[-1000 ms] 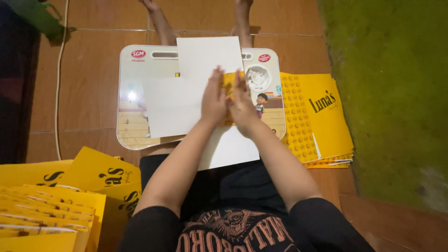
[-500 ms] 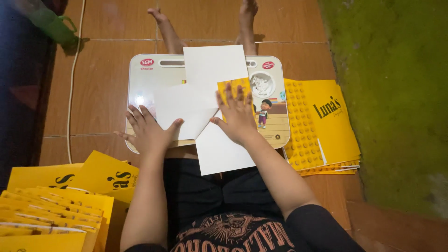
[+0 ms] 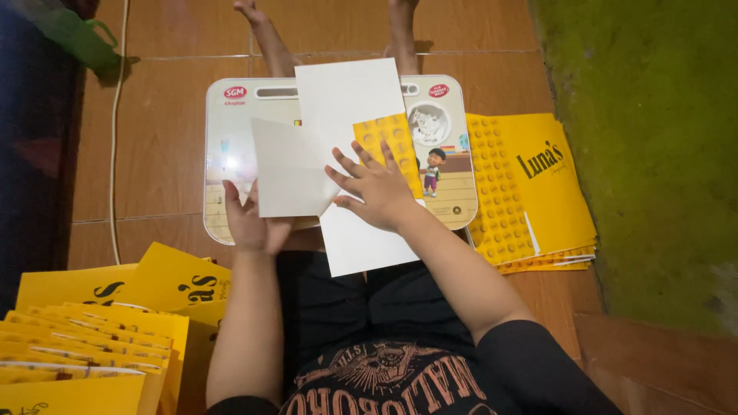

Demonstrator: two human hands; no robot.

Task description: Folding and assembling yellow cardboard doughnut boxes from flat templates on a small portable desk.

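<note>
A white card sheet [image 3: 350, 96] with a yellow printed face lies on a small lap table [image 3: 227, 150] over my legs. Its left flap [image 3: 288, 173] is folded up and over toward the middle. My left hand [image 3: 254, 223] is under that flap's lower edge, fingers lifting it. My right hand [image 3: 377, 188] lies flat with spread fingers on the middle of the sheet, just below the yellow flap [image 3: 388, 142], pressing it down.
A stack of flat yellow printed sheets [image 3: 530, 192] lies on the tile floor to the right of the table. Several folded yellow paper bags [image 3: 100, 330] are piled at the lower left. A green mat [image 3: 653, 154] covers the right side. A white cable [image 3: 115, 138] runs along the left.
Both hands were pressed together on the sheet's middle. My left hand then drew out to the left and now lifts the left flap inward, while the right hand stays flat on the sheet.
</note>
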